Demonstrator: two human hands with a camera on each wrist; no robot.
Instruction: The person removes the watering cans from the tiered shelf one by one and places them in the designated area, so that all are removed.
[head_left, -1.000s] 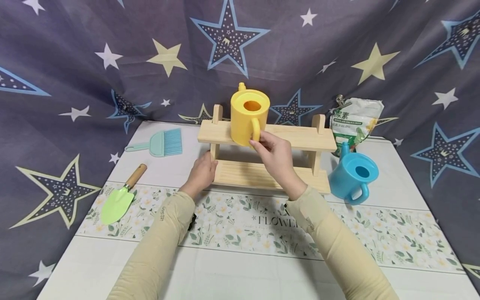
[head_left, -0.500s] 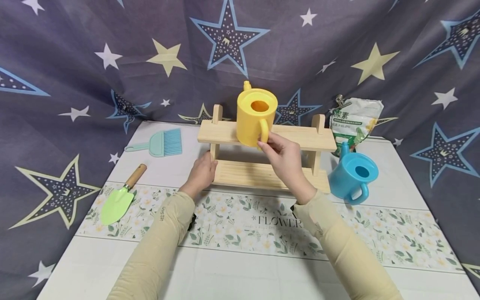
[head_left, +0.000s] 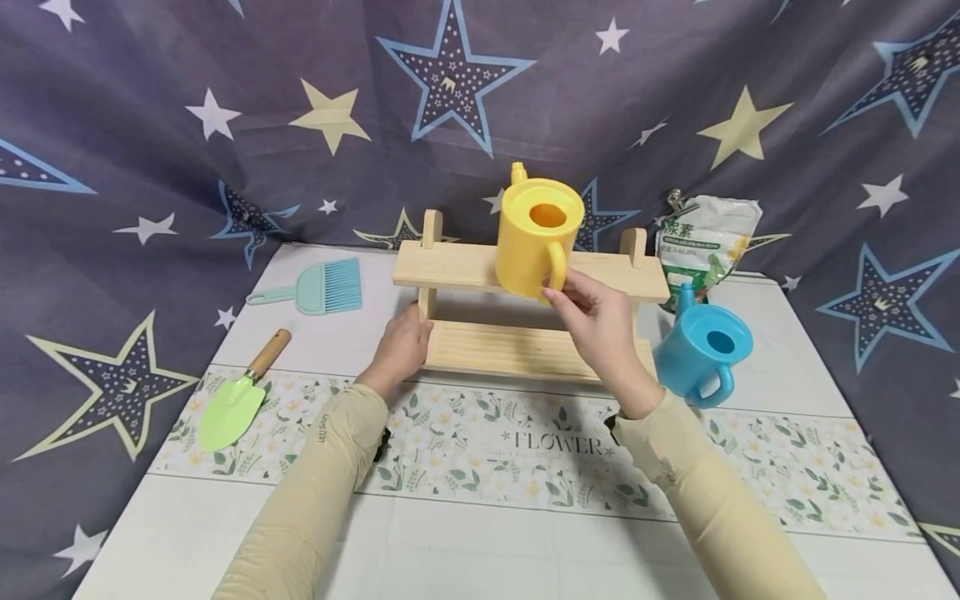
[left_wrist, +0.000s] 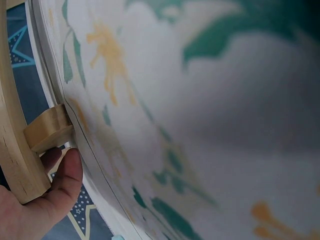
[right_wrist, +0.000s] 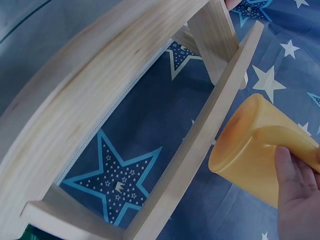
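Note:
A yellow watering can (head_left: 521, 250) is upright over the upper board of a two-tier wooden shelf (head_left: 517, 346), its spout pointing to the back. My right hand (head_left: 600, 329) holds it by the handle, thumb and fingers pinching the lower part. In the right wrist view, the underside of the can shows beside the board's edge, so it appears lifted off. At the shelf's left end, my left hand (head_left: 397, 346) grips the wood; in the left wrist view its thumb and fingers (left_wrist: 67, 175) curl around the end of a board.
To the right stand a blue watering can (head_left: 693, 350) and, behind it, a clipped white-green bag (head_left: 708, 237). A teal dustpan with brush (head_left: 318, 287) and a green trowel (head_left: 236, 404) lie on the left. A star-patterned curtain (head_left: 600, 108) hangs behind the table.
My right hand has moved the yellow watering can to the right along the upper board, from left of its middle to right of it. The left hand keeps its place on the shelf.

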